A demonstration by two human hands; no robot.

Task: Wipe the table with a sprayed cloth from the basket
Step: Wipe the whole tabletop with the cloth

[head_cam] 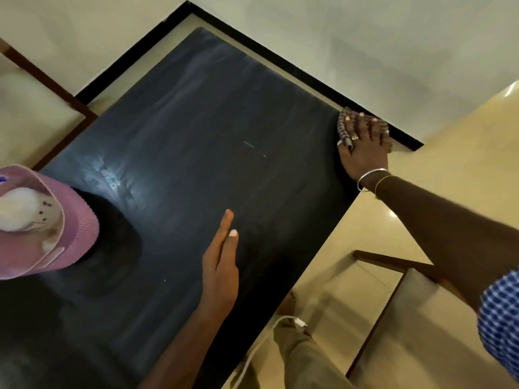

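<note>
So the cloth (343, 122) is out of the basket (70, 228) and sits at the far right corner of the worktop (196, 122), pinned under the right hand (365, 147). That hand lies flat on top of it with the fingers spread, pressing it down rather than bunching it up. The left hand (222, 265) is released, fingers straight and together, and lies palm down near the right edge, holding nothing.

My read is the wiping is well underway. Long faint streaks run across most of the dark surface, which looks like wipe marks, and the cloth being way out at a corner suggests the middle has been covered.

What's probably left is a lighter smudgy patch (112, 178) near the left edge, just beside the pink basket, plus whatever is under the basket itself. The near end of the worktop is in deep shadow, so I honestly can't tell if it's clean or not.

There's something white (19, 211) inside the basket, maybe the spray bottle, but it's too blurred to call.
</note>
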